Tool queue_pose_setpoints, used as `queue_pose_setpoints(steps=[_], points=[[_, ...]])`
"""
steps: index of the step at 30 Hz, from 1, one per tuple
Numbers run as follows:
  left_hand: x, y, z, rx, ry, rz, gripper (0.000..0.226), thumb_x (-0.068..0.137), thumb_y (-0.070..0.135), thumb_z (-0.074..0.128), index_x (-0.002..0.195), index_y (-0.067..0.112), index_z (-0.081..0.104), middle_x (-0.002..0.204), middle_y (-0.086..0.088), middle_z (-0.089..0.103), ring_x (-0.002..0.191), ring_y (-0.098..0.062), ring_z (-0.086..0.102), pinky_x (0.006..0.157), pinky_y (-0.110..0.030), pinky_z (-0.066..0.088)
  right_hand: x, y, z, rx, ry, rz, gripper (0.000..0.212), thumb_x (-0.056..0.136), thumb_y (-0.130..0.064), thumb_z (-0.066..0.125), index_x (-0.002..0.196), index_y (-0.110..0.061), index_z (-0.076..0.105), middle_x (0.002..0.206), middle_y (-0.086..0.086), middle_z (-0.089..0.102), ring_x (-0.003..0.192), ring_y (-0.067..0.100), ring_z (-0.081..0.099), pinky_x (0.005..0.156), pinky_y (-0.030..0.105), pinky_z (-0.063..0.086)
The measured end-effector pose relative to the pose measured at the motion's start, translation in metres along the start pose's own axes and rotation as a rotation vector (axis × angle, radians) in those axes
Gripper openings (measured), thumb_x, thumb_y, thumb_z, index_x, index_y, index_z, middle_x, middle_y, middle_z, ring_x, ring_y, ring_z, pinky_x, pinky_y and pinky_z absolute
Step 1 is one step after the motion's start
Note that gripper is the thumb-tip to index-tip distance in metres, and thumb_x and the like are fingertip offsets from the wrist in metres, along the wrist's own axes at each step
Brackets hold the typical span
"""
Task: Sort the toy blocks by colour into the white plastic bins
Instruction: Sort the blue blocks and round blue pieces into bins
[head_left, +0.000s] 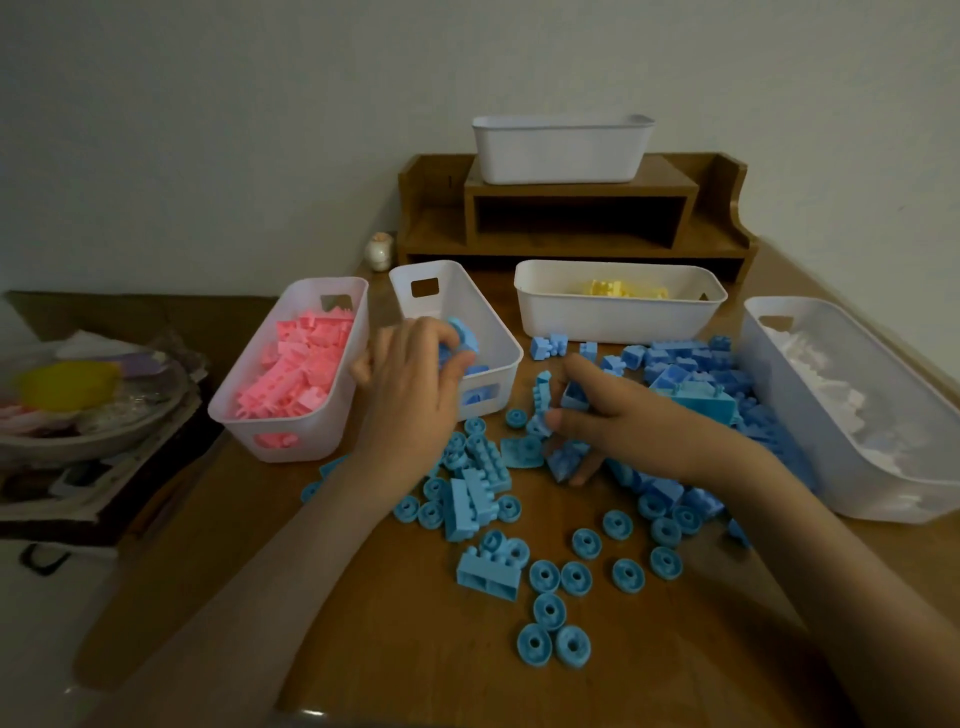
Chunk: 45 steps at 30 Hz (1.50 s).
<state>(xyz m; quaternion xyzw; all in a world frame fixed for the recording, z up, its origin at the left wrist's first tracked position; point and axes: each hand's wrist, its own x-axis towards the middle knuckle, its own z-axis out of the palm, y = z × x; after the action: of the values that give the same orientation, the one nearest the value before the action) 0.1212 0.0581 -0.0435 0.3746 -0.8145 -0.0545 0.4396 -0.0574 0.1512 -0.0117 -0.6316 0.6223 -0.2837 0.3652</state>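
Left grip (415, 384) clutches blue blocks (460, 335) over centre-frame bin (467, 296); right grip (613, 421) pinches more from desk (415, 649) pile (691, 374). Likely light, rigid, slick; pinch flat sides.

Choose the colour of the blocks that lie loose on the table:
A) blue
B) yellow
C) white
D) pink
A, since all the loose blocks scattered on the table are blue.
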Motion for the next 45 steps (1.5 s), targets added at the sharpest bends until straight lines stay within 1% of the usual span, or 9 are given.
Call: queue_pose_setpoints(steps=[13,18,21,24,26,29,34,38,45], points=[[0.009,-0.018,0.006,0.024,-0.284,-0.082,0.037,0.100,0.041,0.020,0.132,0.030,0.035,0.128,0.008,0.050,0.127,-0.009,0.034,0.097,-0.027,0.012,0.004,0.000,0.001,0.213,0.300,-0.142,0.011,0.095,-0.020,0.049,0.097,-0.011,0.042,0.098,0.009,0.060,0.090,0.012,0.067,0.068,0.035,0.060],[0.004,-0.019,0.011,-0.116,-0.167,-0.243,0.042,0.099,0.040,0.032,0.137,0.023,0.028,0.138,0.000,0.038,0.128,-0.016,0.033,0.109,-0.037,0.026,0.004,-0.001,0.000,0.234,0.369,-0.178,0.010,0.096,-0.017,0.047,0.089,-0.019,0.041,0.092,0.003,0.061,0.090,0.011,0.068,0.068,0.032,0.059],[0.008,-0.012,0.008,-0.315,-0.123,-0.399,0.047,0.096,0.022,0.048,0.136,0.023,0.025,0.131,0.000,0.046,0.110,-0.011,0.053,0.080,-0.027,0.056,0.002,-0.002,0.000,0.236,0.378,-0.195,0.009,0.096,-0.018,0.047,0.090,-0.020,0.041,0.093,0.002,0.061,0.090,0.010,0.068,0.070,0.034,0.060],[0.013,-0.014,0.007,-0.437,-0.142,-0.661,0.049,0.091,0.010,0.050,0.136,0.017,0.029,0.119,0.003,0.051,0.098,-0.010,0.055,0.054,-0.013,0.048,0.002,-0.003,-0.001,0.235,0.391,-0.209,0.006,0.096,-0.018,0.047,0.093,-0.018,0.042,0.098,0.002,0.059,0.091,0.009,0.067,0.071,0.034,0.060],[0.016,-0.022,0.012,-0.355,-0.177,-0.727,0.037,0.089,0.014,0.045,0.126,0.012,0.043,0.113,-0.006,0.059,0.092,-0.019,0.058,0.060,-0.023,0.045,0.004,-0.007,-0.001,0.318,0.356,-0.212,0.004,0.096,-0.017,0.047,0.095,-0.015,0.044,0.102,0.005,0.058,0.093,0.011,0.068,0.070,0.032,0.059],[0.012,-0.022,0.014,-0.168,-0.228,-0.642,0.027,0.090,0.020,0.039,0.109,0.009,0.054,0.100,-0.013,0.062,0.084,-0.024,0.057,0.069,-0.036,0.047,0.012,-0.019,-0.002,0.443,0.294,-0.229,0.003,0.095,-0.015,0.048,0.095,-0.013,0.046,0.105,0.009,0.058,0.095,0.016,0.068,0.071,0.035,0.059],[0.002,-0.004,0.009,-0.169,-0.181,-0.449,0.031,0.098,0.014,0.038,0.129,0.015,0.045,0.116,-0.003,0.057,0.102,-0.017,0.054,0.074,-0.021,0.049,0.040,-0.041,0.002,0.395,0.314,-0.254,0.006,0.096,-0.016,0.050,0.097,-0.012,0.046,0.104,0.004,0.060,0.095,0.014,0.067,0.073,0.032,0.059],[-0.003,-0.004,0.009,-0.136,-0.202,-0.343,0.047,0.098,0.009,0.038,0.143,0.015,0.030,0.122,-0.011,0.055,0.113,-0.027,0.052,0.098,-0.045,0.045,0.068,-0.040,0.010,0.158,0.380,-0.187,0.009,0.095,-0.013,0.052,0.102,-0.012,0.047,0.105,0.001,0.055,0.090,0.015,0.064,0.074,0.029,0.059],[-0.001,-0.008,0.016,-0.069,-0.213,-0.410,0.046,0.098,0.014,0.045,0.142,0.016,0.033,0.126,-0.011,0.053,0.120,-0.030,0.049,0.098,-0.042,0.046,0.085,-0.047,0.004,-0.318,0.204,-0.233,0.043,0.094,-0.010,0.051,0.134,-0.025,0.042,0.143,-0.002,0.041,0.129,0.014,0.044,0.098,0.028,0.041]])
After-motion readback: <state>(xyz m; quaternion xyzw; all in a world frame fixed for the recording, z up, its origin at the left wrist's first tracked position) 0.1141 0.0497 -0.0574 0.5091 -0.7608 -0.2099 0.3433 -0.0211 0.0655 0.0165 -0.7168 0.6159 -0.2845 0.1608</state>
